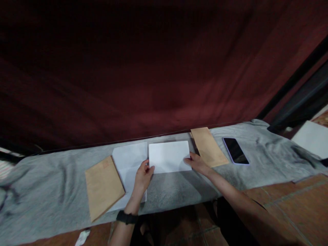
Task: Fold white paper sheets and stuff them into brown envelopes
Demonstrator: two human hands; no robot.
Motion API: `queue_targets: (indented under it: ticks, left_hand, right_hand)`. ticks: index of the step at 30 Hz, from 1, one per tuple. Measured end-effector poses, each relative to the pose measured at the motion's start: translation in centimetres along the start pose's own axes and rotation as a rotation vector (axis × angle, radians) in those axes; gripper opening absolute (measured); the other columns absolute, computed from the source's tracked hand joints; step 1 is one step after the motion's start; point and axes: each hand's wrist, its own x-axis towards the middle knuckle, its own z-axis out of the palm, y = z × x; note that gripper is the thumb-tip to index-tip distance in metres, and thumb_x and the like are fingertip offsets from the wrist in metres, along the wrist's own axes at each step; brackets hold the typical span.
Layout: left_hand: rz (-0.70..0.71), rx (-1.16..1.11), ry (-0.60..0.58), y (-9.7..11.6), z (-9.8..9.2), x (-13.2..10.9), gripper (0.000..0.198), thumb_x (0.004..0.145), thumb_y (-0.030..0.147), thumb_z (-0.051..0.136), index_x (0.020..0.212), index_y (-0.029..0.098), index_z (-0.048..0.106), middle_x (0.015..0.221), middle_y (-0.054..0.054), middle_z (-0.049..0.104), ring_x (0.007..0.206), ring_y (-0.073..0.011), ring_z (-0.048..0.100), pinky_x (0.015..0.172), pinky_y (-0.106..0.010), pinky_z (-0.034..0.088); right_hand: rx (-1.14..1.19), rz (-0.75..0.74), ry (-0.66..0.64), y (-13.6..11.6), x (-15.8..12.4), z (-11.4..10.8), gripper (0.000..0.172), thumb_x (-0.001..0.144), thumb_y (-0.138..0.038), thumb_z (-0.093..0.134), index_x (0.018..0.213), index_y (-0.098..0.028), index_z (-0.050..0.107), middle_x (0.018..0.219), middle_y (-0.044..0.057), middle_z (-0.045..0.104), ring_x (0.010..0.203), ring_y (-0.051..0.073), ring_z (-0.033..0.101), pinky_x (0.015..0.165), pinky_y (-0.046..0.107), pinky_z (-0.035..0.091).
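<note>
A white sheet of paper (169,156), apparently folded, is held level between my two hands over the grey cloth. My left hand (143,176), with a dark band on its wrist, has its thumb at the paper's lower left corner and its fingers along the left edge. Gripping the right edge is my right hand (197,162), thumb on top and fingers partly hidden. Left of the paper lie larger white sheets (130,153) with a fold crease, partly under a brown envelope (104,188). More brown envelopes (210,147) lie just beyond my right hand.
A phone (235,151) in a purple case lies on the grey cloth (174,191) at the right. Behind the cloth-covered surface rises a dark red panel (164,85). A white scrap (82,237) is on the tiled floor (302,205), and a pale flat object (311,138) stands far right.
</note>
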Motion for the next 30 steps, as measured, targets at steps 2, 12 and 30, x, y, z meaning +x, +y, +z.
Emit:
queue_targets:
  ticks: [2, 12, 30]
  left_hand:
    - [-0.002, 0.104, 0.023, -0.1, 0.5, 0.0, 0.042, 0.075, 0.03, 0.063, 0.115, 0.015, 0.062, 0.064, 0.005, 0.064, 0.058, -0.0158, 0.06, 0.058, -0.027, 0.045]
    - [-0.083, 0.563, 0.009, 1.6, 1.8, -0.3, 0.055, 0.09, 0.023, 0.058, 0.144, 0.017, 0.049, 0.09, -0.005, 0.074, 0.082, -0.0214, 0.071, 0.072, -0.029, 0.051]
    - [-0.054, 0.668, -0.14, 2.3, 3.2, -1.0, 0.051, 0.093, 0.016, 0.054, 0.144, 0.018, 0.05, 0.133, -0.01, 0.068, 0.115, -0.0221, 0.068, 0.1, -0.032, 0.05]
  right_hand:
    - [-0.075, 0.017, 0.036, 0.0, 0.0, 0.2, 0.023, 0.085, -0.022, 0.06, 0.107, -0.018, 0.064, 0.096, 0.005, 0.073, 0.09, 0.022, 0.067, 0.074, 0.027, 0.047]
    - [-0.558, 0.087, 0.013, -0.9, -1.2, 0.6, 0.073, 0.092, -0.023, 0.053, 0.158, -0.012, 0.022, 0.099, 0.012, 0.075, 0.094, 0.027, 0.073, 0.078, 0.032, 0.048]
    - [-0.576, -0.512, 0.139, -2.7, -3.2, 4.6, 0.049, 0.104, -0.028, 0.039, 0.15, -0.012, 0.044, 0.155, 0.013, 0.046, 0.143, 0.023, 0.04, 0.117, 0.04, 0.037]
